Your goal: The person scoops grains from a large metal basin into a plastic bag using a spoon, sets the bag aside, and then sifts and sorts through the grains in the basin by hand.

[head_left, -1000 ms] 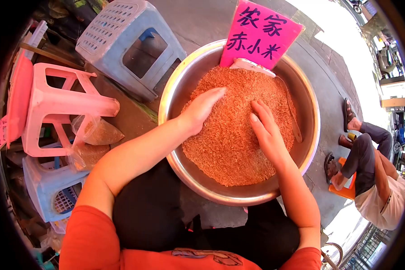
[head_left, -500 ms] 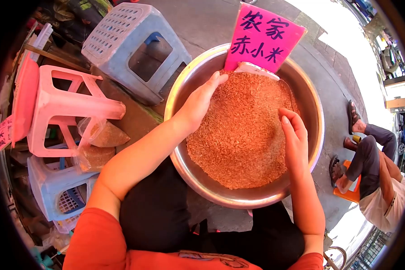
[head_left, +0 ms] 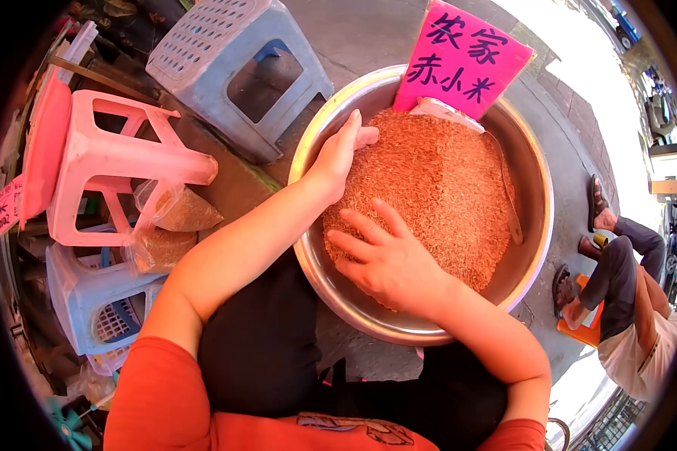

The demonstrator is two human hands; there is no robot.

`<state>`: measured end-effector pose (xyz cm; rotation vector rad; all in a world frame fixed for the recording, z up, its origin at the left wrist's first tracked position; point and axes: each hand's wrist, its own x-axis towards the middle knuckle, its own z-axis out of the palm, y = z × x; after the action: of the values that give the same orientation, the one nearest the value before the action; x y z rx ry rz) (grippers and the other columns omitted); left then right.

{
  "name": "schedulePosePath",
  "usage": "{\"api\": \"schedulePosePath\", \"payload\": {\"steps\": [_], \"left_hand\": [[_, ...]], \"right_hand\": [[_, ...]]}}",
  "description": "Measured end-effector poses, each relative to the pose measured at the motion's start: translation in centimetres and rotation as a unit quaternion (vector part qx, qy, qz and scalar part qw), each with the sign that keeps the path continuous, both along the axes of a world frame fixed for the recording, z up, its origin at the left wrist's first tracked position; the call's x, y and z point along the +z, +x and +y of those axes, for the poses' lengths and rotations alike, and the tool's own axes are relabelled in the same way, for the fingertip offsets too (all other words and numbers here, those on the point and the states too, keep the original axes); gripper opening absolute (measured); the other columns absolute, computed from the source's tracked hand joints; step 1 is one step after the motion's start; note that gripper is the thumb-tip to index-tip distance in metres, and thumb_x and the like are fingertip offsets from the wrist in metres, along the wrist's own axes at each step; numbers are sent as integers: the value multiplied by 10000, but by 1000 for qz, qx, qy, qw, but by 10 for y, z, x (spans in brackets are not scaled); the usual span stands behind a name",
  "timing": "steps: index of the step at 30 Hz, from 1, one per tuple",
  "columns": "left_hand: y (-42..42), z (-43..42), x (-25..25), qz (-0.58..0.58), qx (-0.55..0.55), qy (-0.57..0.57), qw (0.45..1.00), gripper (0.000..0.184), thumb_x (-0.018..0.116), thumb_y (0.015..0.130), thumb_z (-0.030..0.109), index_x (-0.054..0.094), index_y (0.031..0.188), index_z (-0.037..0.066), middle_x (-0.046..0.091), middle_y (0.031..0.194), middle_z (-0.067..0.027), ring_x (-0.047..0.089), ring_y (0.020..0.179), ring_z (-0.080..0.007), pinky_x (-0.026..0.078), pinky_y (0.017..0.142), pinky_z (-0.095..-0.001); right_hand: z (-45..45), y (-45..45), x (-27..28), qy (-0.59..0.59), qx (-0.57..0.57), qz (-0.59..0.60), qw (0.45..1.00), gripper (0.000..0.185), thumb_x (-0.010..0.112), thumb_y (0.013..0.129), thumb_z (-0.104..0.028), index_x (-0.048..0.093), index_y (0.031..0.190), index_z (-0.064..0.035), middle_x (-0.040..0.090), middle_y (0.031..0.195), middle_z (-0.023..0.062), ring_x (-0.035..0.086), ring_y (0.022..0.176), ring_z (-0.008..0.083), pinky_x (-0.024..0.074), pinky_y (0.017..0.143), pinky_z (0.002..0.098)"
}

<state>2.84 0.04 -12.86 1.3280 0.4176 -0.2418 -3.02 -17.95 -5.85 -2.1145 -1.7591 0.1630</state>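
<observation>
1. Head view, looking down: a wide metal bowl (head_left: 534,173) around both hands, heaped with reddish grain (head_left: 444,177), right of the left hand and beyond the right.
2. Left hand (head_left: 342,154): unclenched and loosely curved, at the grain's left edge, just inside the bowl's wall, fingers pointing away from the body.
3. Right hand (head_left: 397,267): relaxed, back upward, fingers fanned over the near left part of the grain, closer to the body than the left hand. Touching or just above: cannot tell.
4. Beyond both hands: a tilted pink sign (head_left: 462,60) with black Chinese characters, at the bowl's far side.
5. Right of both hands: a thin brown handle (head_left: 513,222) along the grain's right edge.
6. Left of the left hand: a pink stool (head_left: 116,161), a grey-blue stool (head_left: 226,56) farther off, and grain-filled bags (head_left: 192,212).
7. Well right of the right hand: a seated person (head_left: 621,282) in dark trousers and sandals.
</observation>
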Motion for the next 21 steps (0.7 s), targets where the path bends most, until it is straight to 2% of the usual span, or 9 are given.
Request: {"api": "schedulePosePath", "payload": {"steps": [3, 4, 9, 14, 16, 17, 18, 19, 21], "left_hand": [[1, 2, 0, 1, 9, -24, 1000, 749, 259, 959, 610, 542, 1261, -14, 541, 1301, -155, 392, 1287, -260, 161, 1105, -424], [1, 2, -1, 0, 13, -31, 999, 747, 260, 960, 609, 551, 1251, -14, 551, 1288, -154, 404, 1274, -258, 172, 1099, -419], [2, 3, -5, 16, 19, -58, 998, 730, 262, 963, 597, 581, 1212, -11, 585, 1238, -149, 437, 1234, -250, 202, 1078, -398], [4, 5, -8, 10, 11, -68, 998, 741, 244, 960, 608, 573, 1228, 0, 580, 1252, -137, 425, 1245, -236, 158, 1094, -409], [3, -1, 1, -8, 73, -62, 995, 721, 319, 959, 578, 564, 1197, -57, 591, 1208, -181, 487, 1190, -258, 267, 1067, -390], [2, -4, 4, -16, 102, -59, 993, 715, 356, 959, 563, 560, 1181, -85, 596, 1186, -203, 519, 1162, -269, 322, 1054, -381], [3, 4, -4, -2, 34, -43, 999, 743, 234, 954, 625, 531, 1289, 31, 552, 1302, -114, 380, 1292, -220, 79, 1111, -453], [2, 4, -3, -6, 30, -36, 999, 749, 235, 953, 627, 522, 1299, 28, 544, 1310, -122, 369, 1305, -224, 78, 1114, -455], [2, 3, 2, 26, 29, -11, 999, 746, 240, 952, 626, 524, 1297, 29, 540, 1315, -124, 372, 1303, -220, 90, 1112, -456]], "right_hand": [[5, -6, -15, -110, 2, -45, 993, 193, 594, 752, -190, 658, 931, -157, 534, 1175, 36, 423, 1241, 274, 182, 1119, 573], [3, -3, -12, -92, -18, -42, 995, 156, 570, 772, -167, 675, 888, -157, 560, 1076, 35, 460, 1174, 247, 238, 1095, 561], [-29, 27, -8, -37, -131, -9, 991, 89, 604, 711, -124, 630, 793, -144, 569, 973, 5, 511, 1056, 218, 317, 1012, 516], [-32, 38, 18, -18, -181, 3, 983, 212, 731, 670, -113, 634, 857, -126, 592, 1081, 30, 503, 1125, 249, 300, 1009, 505], [-9, 29, 13, -38, -121, 3, 992, 243, 699, 687, -125, 627, 919, -112, 581, 1135, 46, 493, 1160, 265, 267, 1063, 537], [6, 23, 3, -55, -75, -44, 995, 232, 660, 696, -120, 632, 926, -108, 582, 1123, 49, 483, 1185, 258, 253, 1082, 550], [21, 15, 0, -113, -26, -60, 991, 227, 622, 719, -148, 635, 942, -109, 583, 1061, 44, 479, 1181, 246, 244, 1091, 560], [35, 6, -23, -79, -9, -80, 994, 207, 616, 726, -183, 657, 917, -115, 579, 987, 33, 478, 1157, 242, 219, 1108, 560], [50, 0, -33, -108, -5, -120, 987, 155, 605, 742, -205, 677, 853, -126, 579, 940, 15, 479, 1130, 237, 185, 1113, 582]]}}
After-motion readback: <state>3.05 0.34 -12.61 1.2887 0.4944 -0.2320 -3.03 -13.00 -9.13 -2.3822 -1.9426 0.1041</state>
